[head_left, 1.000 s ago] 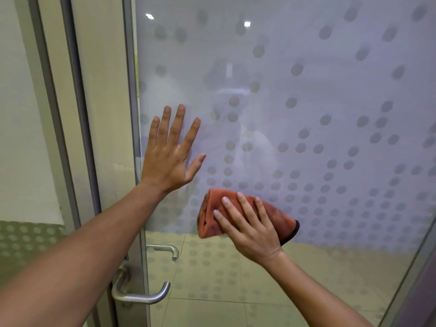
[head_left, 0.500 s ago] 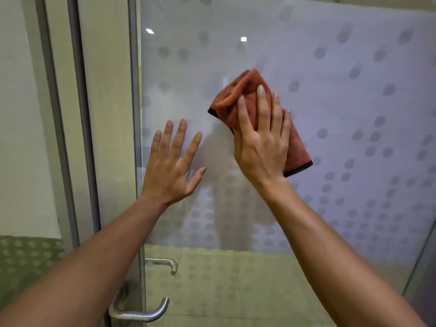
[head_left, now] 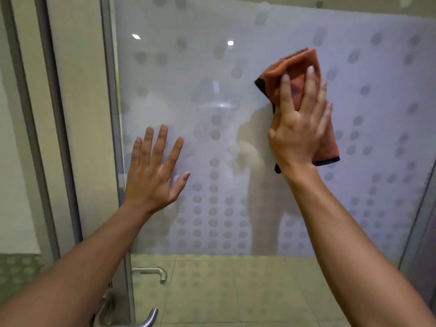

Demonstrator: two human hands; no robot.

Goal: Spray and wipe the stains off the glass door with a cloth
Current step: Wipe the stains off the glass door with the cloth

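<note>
The glass door (head_left: pixel 236 95) fills the view, frosted and printed with grey dots. An orange cloth with a dark hem (head_left: pixel 299 67) lies flat against the glass at the upper right. My right hand (head_left: pixel 299 121) presses it to the pane with fingers spread over it. My left hand (head_left: pixel 155 171) rests flat on the glass lower left of the cloth, fingers apart, holding nothing. No spray bottle is in view.
The door's metal edge (head_left: pixel 115 138) and frame (head_left: pixel 56 114) run vertically at the left. A metal lever handle (head_left: pixel 141 319) sits at the bottom left, with its twin (head_left: pixel 153 272) seen through the glass. Tiled floor (head_left: pixel 224 291) shows through the clear lower strip.
My right hand has carried the cloth up from low on the glass to the upper part, then to the right. My left hand has stayed flat on the glass.
</note>
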